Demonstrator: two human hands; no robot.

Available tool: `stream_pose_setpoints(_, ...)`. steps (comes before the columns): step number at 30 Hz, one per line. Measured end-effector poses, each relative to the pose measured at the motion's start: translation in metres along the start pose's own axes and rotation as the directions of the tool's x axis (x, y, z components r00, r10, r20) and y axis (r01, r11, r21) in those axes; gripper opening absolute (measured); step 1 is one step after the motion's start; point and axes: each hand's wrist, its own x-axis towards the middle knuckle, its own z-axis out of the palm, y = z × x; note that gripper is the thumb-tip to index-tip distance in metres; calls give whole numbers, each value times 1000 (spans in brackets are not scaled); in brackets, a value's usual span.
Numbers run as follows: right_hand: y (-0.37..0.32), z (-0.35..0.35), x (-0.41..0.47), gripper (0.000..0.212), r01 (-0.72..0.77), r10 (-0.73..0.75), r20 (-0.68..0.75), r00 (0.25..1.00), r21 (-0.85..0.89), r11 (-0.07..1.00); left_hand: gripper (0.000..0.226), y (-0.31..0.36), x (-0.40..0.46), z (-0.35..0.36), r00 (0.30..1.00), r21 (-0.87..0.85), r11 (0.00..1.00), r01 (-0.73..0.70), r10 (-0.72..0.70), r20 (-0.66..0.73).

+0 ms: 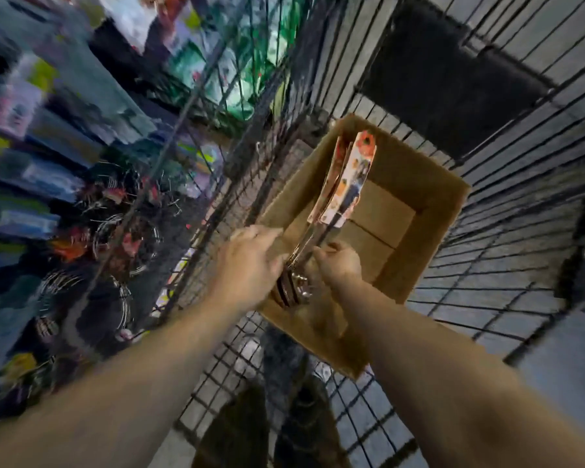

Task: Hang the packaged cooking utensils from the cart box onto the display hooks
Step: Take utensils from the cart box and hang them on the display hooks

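Note:
An open cardboard box (416, 184) sits in a wire cart (507, 251). Packaged utensils (347, 184) with orange and white printed cards lean up out of the box, metal handles running down to dark slotted heads near its front corner. My right hand (338, 265) is closed around the metal handles. My left hand (250, 265) rests against the same bundle from the left, fingers curled on it. To the left, blurred by motion, hang whisks and other packaged utensils on the display hooks (115, 231).
The cart's wire side (247, 136) stands between the box and the display. A dark panel (453, 82) lies at the cart's far end. Green packaged goods (237, 62) hang further up the display. Grey floor shows through the wires.

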Motion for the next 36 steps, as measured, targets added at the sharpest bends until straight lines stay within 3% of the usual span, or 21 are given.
stream_pose_setpoints(7,6,9,38,10,-5,9,-26,1000,133,991,46,-7,6,15,998,-25,999,39,-37,48)
stream_pose_setpoints(11,6,9,42,16,8,1,-60,998,139,990,44,-7,12,10,999,-45,999,28,-26,39)
stream_pose_setpoints(14,1,1,22,5,22,-11,-101,995,108,994,43,-1,14,8,996,-39,998,41,-38,80)
stream_pose_setpoints(18,-7,-14,-8,16,146,-145,-108,984,3,989,45,17,14,11,989,-42,997,66,-60,138)
stream_pose_setpoints(24,-28,-30,-32,6,315,-328,-68,942,-156,936,46,35,17,15,985,-57,995,80,-70,155)
stream_pose_setpoints(32,-40,-43,-40,2,469,-491,-42,870,-234,851,27,47,13,25,963,-296,929,220,-159,216)
stream_pose_setpoints(36,-33,-45,-42,15,554,-598,-36,801,-335,762,34,59,16,32,952,-326,914,242,-159,261)
